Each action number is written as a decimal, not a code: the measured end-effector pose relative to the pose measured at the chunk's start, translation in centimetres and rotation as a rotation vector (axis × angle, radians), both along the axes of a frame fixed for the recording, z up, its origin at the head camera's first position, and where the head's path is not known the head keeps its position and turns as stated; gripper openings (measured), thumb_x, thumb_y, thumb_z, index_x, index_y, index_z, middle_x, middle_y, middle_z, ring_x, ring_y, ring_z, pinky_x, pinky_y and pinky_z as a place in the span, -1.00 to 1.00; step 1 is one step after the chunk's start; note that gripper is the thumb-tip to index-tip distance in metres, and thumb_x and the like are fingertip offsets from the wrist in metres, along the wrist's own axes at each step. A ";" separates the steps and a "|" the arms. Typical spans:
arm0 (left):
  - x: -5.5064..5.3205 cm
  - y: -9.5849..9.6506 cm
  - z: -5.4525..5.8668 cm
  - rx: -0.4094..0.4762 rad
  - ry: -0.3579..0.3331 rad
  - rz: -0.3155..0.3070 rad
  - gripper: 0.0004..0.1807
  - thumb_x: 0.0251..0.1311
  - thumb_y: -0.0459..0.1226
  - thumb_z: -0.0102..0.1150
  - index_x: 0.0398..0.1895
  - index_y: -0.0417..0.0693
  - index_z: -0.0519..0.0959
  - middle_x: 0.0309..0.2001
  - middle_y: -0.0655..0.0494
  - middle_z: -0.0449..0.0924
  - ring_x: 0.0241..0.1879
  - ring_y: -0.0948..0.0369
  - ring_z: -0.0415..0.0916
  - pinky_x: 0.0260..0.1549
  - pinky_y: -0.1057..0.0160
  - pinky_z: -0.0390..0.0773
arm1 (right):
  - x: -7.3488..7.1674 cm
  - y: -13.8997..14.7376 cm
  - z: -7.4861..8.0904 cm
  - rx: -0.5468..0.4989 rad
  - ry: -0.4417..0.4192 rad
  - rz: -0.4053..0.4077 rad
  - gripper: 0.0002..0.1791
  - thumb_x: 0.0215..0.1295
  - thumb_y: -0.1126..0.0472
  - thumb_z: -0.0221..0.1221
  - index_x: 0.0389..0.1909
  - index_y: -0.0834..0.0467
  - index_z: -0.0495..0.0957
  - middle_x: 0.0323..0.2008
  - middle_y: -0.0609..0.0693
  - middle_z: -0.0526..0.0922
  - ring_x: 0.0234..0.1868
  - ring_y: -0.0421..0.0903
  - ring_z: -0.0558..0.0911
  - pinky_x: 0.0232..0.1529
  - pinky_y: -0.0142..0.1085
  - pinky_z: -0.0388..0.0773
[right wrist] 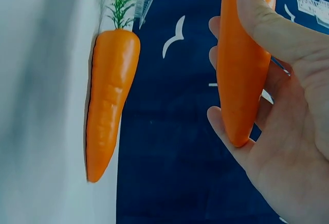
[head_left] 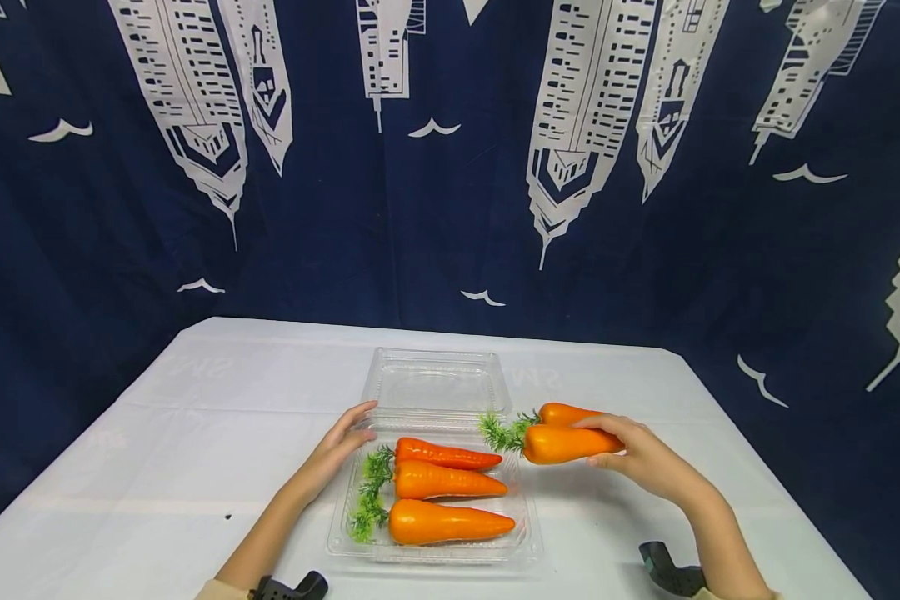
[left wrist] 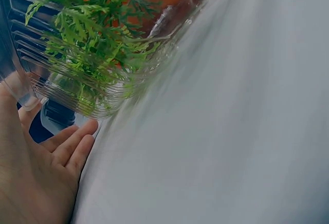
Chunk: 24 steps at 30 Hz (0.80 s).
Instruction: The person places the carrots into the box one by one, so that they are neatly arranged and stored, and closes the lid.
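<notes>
A carrot (head_left: pixel 564 444) with green leaves is held off the table in my right hand (head_left: pixel 641 458). In the right wrist view the thumb lies over this orange carrot (right wrist: pixel 244 75), with fingers round its other side. Another carrot (right wrist: pixel 110 95) lies on the table just beyond it. Three carrots (head_left: pixel 450 479) lie side by side in the clear plastic container (head_left: pixel 528 542), leaves toward the left. At the container's left side, near the hinge, is my left hand (head_left: pixel 333 450). Its fingers (left wrist: pixel 77 142) are extended beside the clear wall in the left wrist view.
The container's clear lid (head_left: pixel 438 379) lies folded back, away from me. A white cloth covers the table (head_left: pixel 195 467). Behind it hangs a dark blue curtain (head_left: pixel 420 208) with white building prints. A small dark speck (head_left: pixel 228 517) is on the left of the cloth.
</notes>
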<state>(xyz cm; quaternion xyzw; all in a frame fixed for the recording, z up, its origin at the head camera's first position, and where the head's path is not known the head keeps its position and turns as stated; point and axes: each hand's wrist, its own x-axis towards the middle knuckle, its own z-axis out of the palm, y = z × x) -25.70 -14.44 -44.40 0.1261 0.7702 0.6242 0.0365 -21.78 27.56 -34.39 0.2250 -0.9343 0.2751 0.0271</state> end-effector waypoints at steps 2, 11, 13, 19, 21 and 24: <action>0.0 0.0 0.0 0.000 0.001 -0.003 -0.48 0.25 -0.07 -0.07 0.29 0.30 0.18 0.36 -0.03 0.07 0.35 -0.04 0.05 0.27 -0.19 0.07 | 0.0 -0.2 -0.1 -0.008 0.017 0.014 -0.59 0.05 0.17 0.26 -0.01 0.02 0.49 0.02 0.07 0.55 -0.09 -0.25 0.46 -0.07 -0.38 0.47; 0.0 -0.1 -0.1 0.001 -0.002 -0.003 -0.48 0.24 -0.06 -0.07 0.29 0.32 0.18 0.36 -0.05 0.08 0.34 -0.05 0.06 0.27 -0.20 0.06 | 0.4 -1.5 -0.4 0.012 0.095 0.015 -0.57 0.00 0.18 0.29 -0.03 -0.04 0.51 0.01 -0.04 0.56 0.02 -0.08 0.46 0.03 -0.18 0.45; 0.0 -0.1 -0.1 0.001 -0.004 0.003 -0.49 0.24 -0.07 -0.06 0.28 0.34 0.18 0.35 -0.05 0.09 0.34 -0.06 0.07 0.26 -0.21 0.06 | 0.5 -1.8 -0.4 0.013 0.096 0.009 -0.57 0.01 0.19 0.29 -0.03 -0.05 0.51 0.01 -0.05 0.56 0.04 -0.04 0.46 0.05 -0.09 0.43; 0.0 0.0 -0.1 0.001 -0.004 0.007 -0.47 0.23 -0.07 -0.06 0.29 0.30 0.18 0.35 -0.06 0.08 0.34 -0.06 0.07 0.26 -0.23 0.05 | 0.5 -2.7 -0.7 0.013 0.082 -0.010 -0.57 0.03 0.12 0.27 -0.01 -0.06 0.50 0.02 -0.06 0.56 0.02 -0.04 0.49 0.02 -0.06 0.46; 0.0 0.0 -0.1 0.002 -0.004 0.004 -0.48 0.24 -0.07 -0.06 0.29 0.30 0.18 0.36 -0.05 0.08 0.34 -0.06 0.06 0.26 -0.22 0.05 | 0.3 -2.9 -0.9 0.016 0.083 -0.011 -0.57 0.02 0.13 0.28 -0.01 -0.06 0.50 0.03 -0.06 0.56 0.02 -0.05 0.50 0.02 -0.07 0.47; 0.0 0.0 -0.1 0.001 -0.006 0.006 -0.49 0.24 -0.07 -0.06 0.28 0.33 0.19 0.36 -0.04 0.09 0.35 -0.04 0.06 0.27 -0.20 0.05 | 0.2 -3.3 -1.3 0.016 0.085 -0.013 -0.56 0.02 0.14 0.28 -0.01 -0.08 0.50 0.04 -0.05 0.55 0.05 -0.01 0.49 0.05 0.01 0.42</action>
